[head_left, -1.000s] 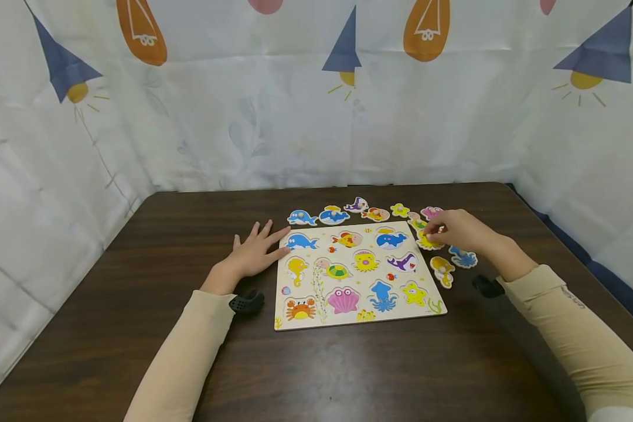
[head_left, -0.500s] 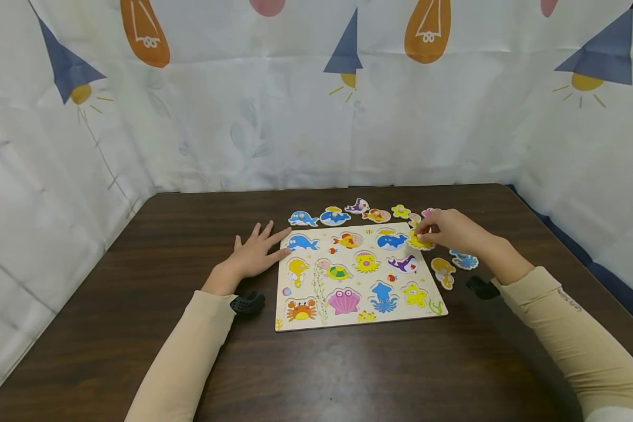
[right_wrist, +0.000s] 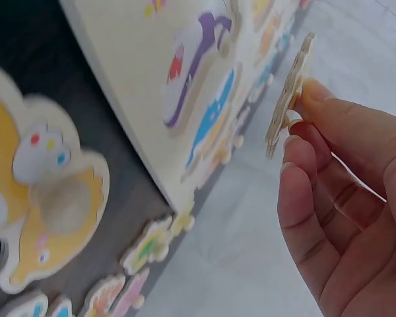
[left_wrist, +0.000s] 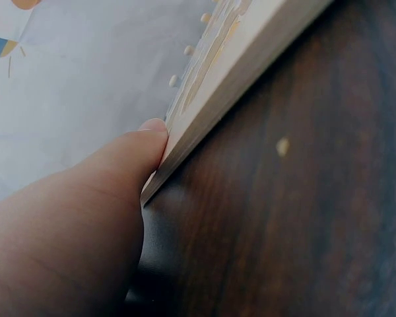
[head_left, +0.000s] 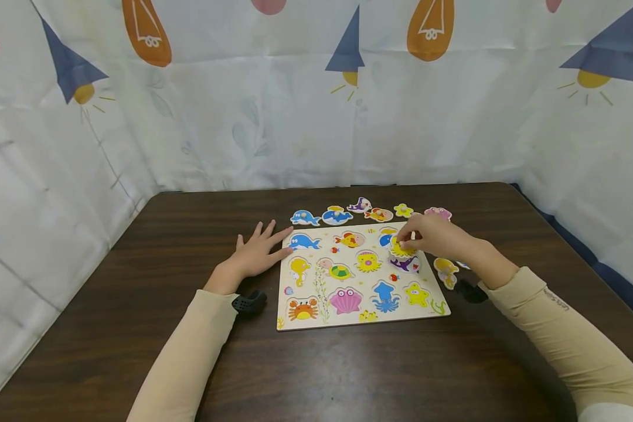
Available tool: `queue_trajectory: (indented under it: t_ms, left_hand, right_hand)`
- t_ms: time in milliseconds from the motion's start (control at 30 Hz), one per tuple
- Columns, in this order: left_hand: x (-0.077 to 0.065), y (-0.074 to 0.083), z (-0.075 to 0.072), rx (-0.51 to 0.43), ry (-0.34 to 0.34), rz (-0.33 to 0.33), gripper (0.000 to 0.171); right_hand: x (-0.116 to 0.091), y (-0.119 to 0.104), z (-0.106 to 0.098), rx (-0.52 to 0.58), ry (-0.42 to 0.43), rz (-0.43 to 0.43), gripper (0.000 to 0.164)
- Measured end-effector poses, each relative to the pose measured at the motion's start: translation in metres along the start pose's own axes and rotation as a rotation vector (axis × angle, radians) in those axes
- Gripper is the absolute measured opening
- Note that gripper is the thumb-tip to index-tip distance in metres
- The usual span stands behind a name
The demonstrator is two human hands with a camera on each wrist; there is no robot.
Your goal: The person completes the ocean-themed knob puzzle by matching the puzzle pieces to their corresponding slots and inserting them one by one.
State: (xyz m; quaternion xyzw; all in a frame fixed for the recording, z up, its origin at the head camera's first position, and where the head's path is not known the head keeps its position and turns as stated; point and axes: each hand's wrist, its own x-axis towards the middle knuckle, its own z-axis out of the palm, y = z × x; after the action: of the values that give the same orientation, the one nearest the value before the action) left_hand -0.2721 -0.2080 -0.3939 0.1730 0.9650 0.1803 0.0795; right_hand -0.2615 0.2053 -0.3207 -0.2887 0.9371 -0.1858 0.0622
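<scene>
My right hand [head_left: 427,234] pinches a yellow octopus puzzle piece [head_left: 402,249] by its knob. It is over the upper right of the puzzle board [head_left: 316,313], overlapping the purple whale recess in the head view. The right wrist view shows that piece [right_wrist: 290,92] edge-on, clear of the board, between thumb and fingertips. Fingers spread, my left hand [head_left: 253,252] rests at the board's upper left corner. Its thumb [left_wrist: 135,152] touches the board's edge in the left wrist view. A printed octopus [head_left: 368,261] shows in a recess near the board's middle.
Behind the board lie a blue dolphin piece [head_left: 305,218], a blue whale piece [head_left: 337,215], a red-orange fish piece [head_left: 378,215] and a yellow star piece [head_left: 403,211]. Beside its right edge is a seahorse piece [head_left: 445,272]. A pink shell piece [head_left: 439,213] lies behind the right hand.
My right hand has lifted the octopus piece from beside the board's right edge and carried it left over the board. The left hand stays in place.
</scene>
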Motion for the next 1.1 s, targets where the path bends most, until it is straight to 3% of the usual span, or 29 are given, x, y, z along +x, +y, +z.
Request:
queue_trajectory:
  t_ms: [633,967,1100]
  left_hand:
    - [-0.002,0.001,-0.002,-0.001,0.008,-0.004,0.071]
    - [-0.001,0.002,-0.001,-0.009,0.004,0.003,0.072]
    - [-0.001,0.003,-0.001,-0.006,0.003,0.002,0.071]
  right_hand:
    - [0.027,-0.023,0.018,0.013,-0.044,-0.053,0.01]
    - [0.038,-0.032,0.025,0.009,-0.1,-0.011,0.014]
    - [0.041,-0.034,0.03,0.005,-0.116,-0.032,0.011]
